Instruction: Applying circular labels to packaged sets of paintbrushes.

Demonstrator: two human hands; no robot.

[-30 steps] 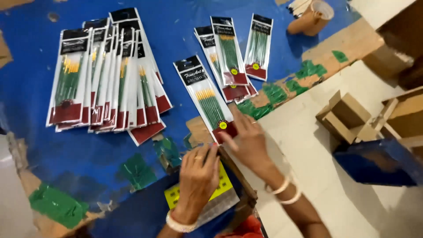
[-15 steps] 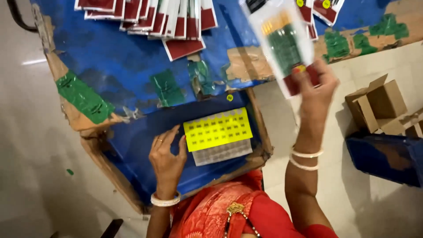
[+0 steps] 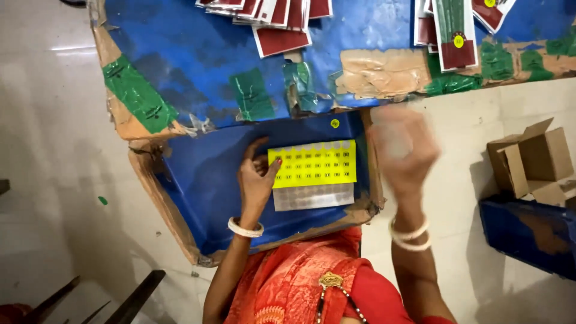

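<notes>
My left hand (image 3: 255, 180) rests on the blue board (image 3: 204, 180) on my lap, thumb and fingers pinched at the left edge of a yellow sticker sheet (image 3: 315, 163). A grey used-up part of the sheet (image 3: 312, 197) lies just below it. My right hand (image 3: 402, 147) hovers blurred in the air to the right of the sheet, with nothing visible in it. A brush pack with a yellow round sticker (image 3: 456, 33) lies on the blue taped surface (image 3: 198, 66) beyond that hand. One loose yellow sticker (image 3: 335, 123) sits on the board's far edge.
More brush packs (image 3: 282, 24) lie fanned at the top centre. Small open cardboard boxes (image 3: 531, 159) and a dark blue tray (image 3: 528, 231) sit on the white floor at the right. Dark bars (image 3: 135, 297) show at bottom left.
My right hand let go of the brush pack it held up, which now lies at the top right, and the hand has dropped back toward the sheet. My left hand stays at the sheet's edge.
</notes>
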